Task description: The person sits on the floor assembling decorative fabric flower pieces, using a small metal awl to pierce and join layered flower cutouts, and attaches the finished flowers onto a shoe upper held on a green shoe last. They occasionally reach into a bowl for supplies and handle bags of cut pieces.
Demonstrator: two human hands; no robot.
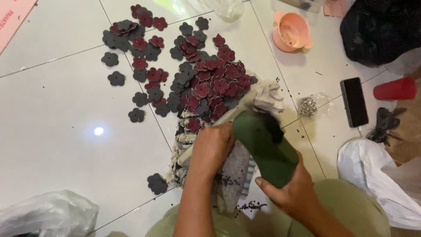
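right hand [291, 188] grip closed around green sheet [267, 147]; left hand [210, 149] fisted on cloth [263, 96].

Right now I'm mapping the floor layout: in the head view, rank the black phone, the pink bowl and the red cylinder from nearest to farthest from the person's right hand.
From the right hand:
1. Black phone, up and to the right on the tiles.
2. Red cylinder, farther right by the frame edge.
3. Pink bowl, far up near the top.
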